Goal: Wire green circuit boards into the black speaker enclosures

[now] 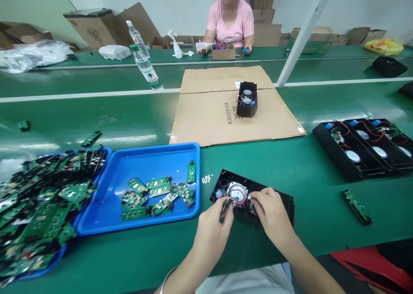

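An open black speaker housing (226, 182) lies on the green table in front of me, with a round silver speaker (237, 192) and red wires inside. My left hand (213, 225) pinches a small dark part at the speaker's near edge, fingers closed. My right hand (271, 212) rests over the housing's right half, fingers curled on something inside that I cannot make out. A blue tray (106, 208) with several green circuit boards (155, 197) sits just left of the housing.
A second tray heaped with circuit boards (38, 208) is at far left. Three open black housings (364, 147) stand at right, a loose board (356, 205) near them. A cardboard sheet (206, 113) carries another housing (247, 99). A person in pink (230, 23) sits opposite. Water bottles (146, 70) stand beyond.
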Demonstrator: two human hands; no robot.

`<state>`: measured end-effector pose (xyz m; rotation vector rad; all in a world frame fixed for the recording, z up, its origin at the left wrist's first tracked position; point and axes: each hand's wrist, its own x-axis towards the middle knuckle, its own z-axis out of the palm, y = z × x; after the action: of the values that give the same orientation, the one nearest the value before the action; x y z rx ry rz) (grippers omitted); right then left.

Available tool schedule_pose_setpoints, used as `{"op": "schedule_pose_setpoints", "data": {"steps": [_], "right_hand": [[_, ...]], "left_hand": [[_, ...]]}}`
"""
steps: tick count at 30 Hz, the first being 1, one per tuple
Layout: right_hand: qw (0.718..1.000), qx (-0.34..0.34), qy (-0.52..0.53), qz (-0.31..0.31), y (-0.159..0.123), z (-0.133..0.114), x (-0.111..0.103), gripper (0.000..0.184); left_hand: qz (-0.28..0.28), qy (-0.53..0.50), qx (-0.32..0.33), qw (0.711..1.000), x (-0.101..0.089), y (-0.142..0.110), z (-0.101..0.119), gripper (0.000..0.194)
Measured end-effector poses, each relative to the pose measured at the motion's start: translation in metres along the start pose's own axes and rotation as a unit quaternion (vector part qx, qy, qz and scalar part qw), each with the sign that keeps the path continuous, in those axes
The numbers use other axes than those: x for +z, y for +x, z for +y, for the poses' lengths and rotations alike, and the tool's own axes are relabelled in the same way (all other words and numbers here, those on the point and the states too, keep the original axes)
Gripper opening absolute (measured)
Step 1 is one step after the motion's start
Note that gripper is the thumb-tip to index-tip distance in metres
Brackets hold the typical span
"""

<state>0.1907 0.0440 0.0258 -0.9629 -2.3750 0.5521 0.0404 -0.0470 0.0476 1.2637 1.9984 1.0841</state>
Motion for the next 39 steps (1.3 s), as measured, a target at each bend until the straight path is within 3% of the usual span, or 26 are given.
{"op": "schedule_pose_setpoints", "data": {"steps": [4, 7, 14, 30, 39], "right_hand": [[0.989, -0.03, 0.141, -0.025, -0.004, 0.0, -0.011, 0.02], [0.984, -0.055, 0.166, -0.029, -0.006, 0.0, -0.012, 0.02], [0.998, -0.044, 0.054, 0.002, -0.005, -0.002, 0.001, 0.022], [0.99, -0.132, -0.05, 0.023, -0.005, -0.004, 0.002, 0.027], [0.991, -0.125, -0.048, 0.018, -0.004, -0.004, 0.001, 0.036]], "left_hand": [[0.01, -0.052, -0.052, 0.997, 0.006, 0.004, -0.001, 0.009], [-0.001, -0.076, -0.07, 0.995, 0.013, 0.007, -0.002, 0.01], [-0.02, -0.081, -0.094, 0.992, 0.021, 0.008, 0.001, 0.015], [-0.059, -0.062, -0.107, 0.991, 0.021, 0.014, 0.009, 0.022], [-0.074, -0.008, -0.083, 0.994, 0.024, 0.013, 0.012, 0.015]]}}
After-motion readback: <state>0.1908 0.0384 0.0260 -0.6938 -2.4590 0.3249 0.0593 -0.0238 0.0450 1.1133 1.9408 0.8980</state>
